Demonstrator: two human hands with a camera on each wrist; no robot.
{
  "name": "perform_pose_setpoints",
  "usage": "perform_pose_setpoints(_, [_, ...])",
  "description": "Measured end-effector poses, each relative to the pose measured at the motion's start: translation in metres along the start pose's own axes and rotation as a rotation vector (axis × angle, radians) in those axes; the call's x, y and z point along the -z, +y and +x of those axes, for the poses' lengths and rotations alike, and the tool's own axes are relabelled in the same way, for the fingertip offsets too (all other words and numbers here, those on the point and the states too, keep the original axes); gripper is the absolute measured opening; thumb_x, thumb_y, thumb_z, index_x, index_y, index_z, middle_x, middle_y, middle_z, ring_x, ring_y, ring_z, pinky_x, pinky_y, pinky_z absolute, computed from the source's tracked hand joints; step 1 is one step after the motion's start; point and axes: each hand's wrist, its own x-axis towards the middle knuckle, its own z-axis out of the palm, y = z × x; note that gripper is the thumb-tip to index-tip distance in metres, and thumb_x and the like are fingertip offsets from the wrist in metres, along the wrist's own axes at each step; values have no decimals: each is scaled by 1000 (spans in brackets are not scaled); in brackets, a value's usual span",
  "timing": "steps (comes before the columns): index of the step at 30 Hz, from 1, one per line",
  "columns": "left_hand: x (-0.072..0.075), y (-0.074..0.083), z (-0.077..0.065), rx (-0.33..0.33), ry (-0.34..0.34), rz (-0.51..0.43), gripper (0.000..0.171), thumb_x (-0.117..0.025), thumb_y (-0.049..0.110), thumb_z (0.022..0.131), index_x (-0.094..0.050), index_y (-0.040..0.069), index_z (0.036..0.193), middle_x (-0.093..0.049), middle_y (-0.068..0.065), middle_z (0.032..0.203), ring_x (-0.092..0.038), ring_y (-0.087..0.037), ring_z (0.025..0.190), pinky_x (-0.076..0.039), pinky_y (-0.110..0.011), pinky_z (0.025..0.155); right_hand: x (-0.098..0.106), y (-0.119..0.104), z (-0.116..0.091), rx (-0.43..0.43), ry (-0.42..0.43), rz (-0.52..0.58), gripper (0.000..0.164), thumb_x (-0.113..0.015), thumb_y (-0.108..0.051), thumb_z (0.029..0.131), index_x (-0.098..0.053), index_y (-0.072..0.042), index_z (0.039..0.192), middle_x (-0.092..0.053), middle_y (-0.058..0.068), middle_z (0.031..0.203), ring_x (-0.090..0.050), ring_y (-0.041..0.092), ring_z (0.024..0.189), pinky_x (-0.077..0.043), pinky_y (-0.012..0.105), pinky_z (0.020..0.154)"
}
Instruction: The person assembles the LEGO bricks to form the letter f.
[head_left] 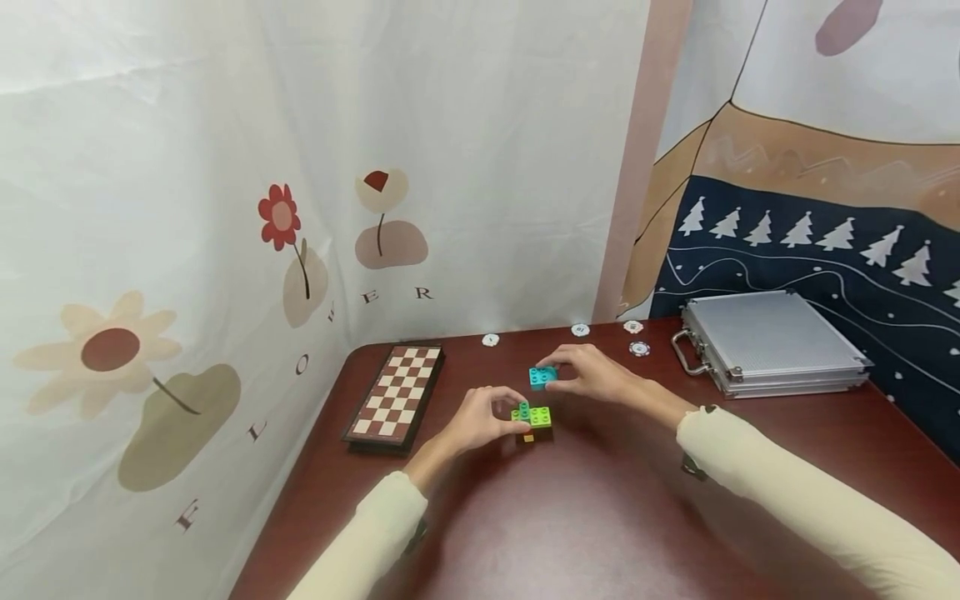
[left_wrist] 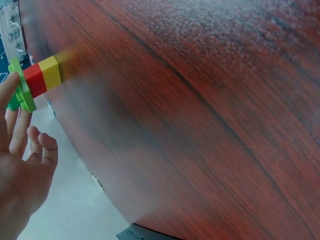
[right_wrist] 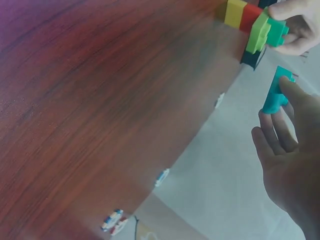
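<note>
A small tower of toy building bricks stands on the table: a yellow brick (left_wrist: 51,73) at the bottom, a red brick (left_wrist: 35,81) above it, then a wide lime green brick (head_left: 542,417) with a darker green brick (right_wrist: 275,32) on top. My left hand (head_left: 480,416) pinches the tower near its top from the left, thumb at the lime brick. Slightly beyond the tower and to its right, my right hand (head_left: 595,374) holds a turquoise brick (head_left: 538,378) between thumb and fingers, studs up. That brick is apart from the tower.
To the left lies a brown-and-white chessboard (head_left: 397,392). A silver hard case (head_left: 772,337) lies at the back right, its handle toward the hands. Several poker chips (head_left: 581,330) are spread along the table's back edge, close to a white printed curtain (head_left: 495,167).
</note>
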Motion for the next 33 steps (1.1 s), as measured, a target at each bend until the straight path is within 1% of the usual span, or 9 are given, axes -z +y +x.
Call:
perform_pose_setpoints(2, [0, 0, 1, 0, 0, 2, 34, -90, 35, 82, -78, 20, 110, -75, 9, 95, -57, -10, 75, -49, -26, 66, 1, -4, -1, -1, -5, 4, 34, -82, -11, 90, -74, -6, 123, -72, 5, 115, -67, 17, 100, -58, 44, 89])
perform_pose_setpoints(9, [-1, 0, 2, -4, 4, 8, 39, -91, 36, 81, -78, 15, 111, -76, 6, 96, -57, -8, 73, -49, -26, 64, -4, -16, -6, 1, -39, 7, 34, -83, -14, 91, -75, -10, 124, -72, 1, 115, -67, 13, 100, -58, 32, 88])
perform_pose_setpoints(10, [-1, 0, 2, -7, 4, 8, 39, -91, 35, 81, -78, 14, 112, -76, 5, 96, -57, -8, 73, -49, -26, 65, -5, -17, -7, 3, -43, 6, 34, -83, -15, 91, -75, -10, 124, -72, 0, 115, -67, 13, 101, -58, 32, 88])
perform_pose_setpoints(17, [-1, -1, 2, -10, 0, 6, 42, -92, 33, 81, -77, 11, 113, -77, 3, 98, -59, -10, 74, -50, -25, 66, -13, -22, -10, 6, -67, 36, 34, -82, -15, 91, -74, -10, 124, -72, 0, 114, -68, 14, 102, -58, 44, 90])
perform_pose_setpoints(22, [-1, -2, 2, -8, -3, 0, 42, -91, 34, 81, -77, 11, 114, -78, 3, 98, -60, -12, 76, -50, -26, 66, -16, -22, -12, 18, -55, 39, 36, -82, -15, 91, -74, -10, 125, -71, 0, 114, -68, 13, 101, -58, 45, 88])
perform_pose_setpoints(28, [-1, -2, 3, 7, -6, 2, 43, -91, 35, 81, -77, 12, 114, -77, 4, 98, -60, -9, 75, -50, -26, 65, -18, -23, -12, 41, -43, 54, 39, -84, -13, 89, -74, -11, 127, -72, 0, 114, -68, 14, 103, -58, 45, 89])
perform_pose_setpoints(33, [0, -2, 2, 14, -8, -5, 44, -92, 36, 81, -77, 11, 114, -77, 3, 98, -61, -9, 75, -51, -26, 66, -20, -24, -13, 57, -41, 62, 38, -83, -13, 90, -74, -11, 127, -72, 0, 114, -69, 14, 103, -58, 46, 88])
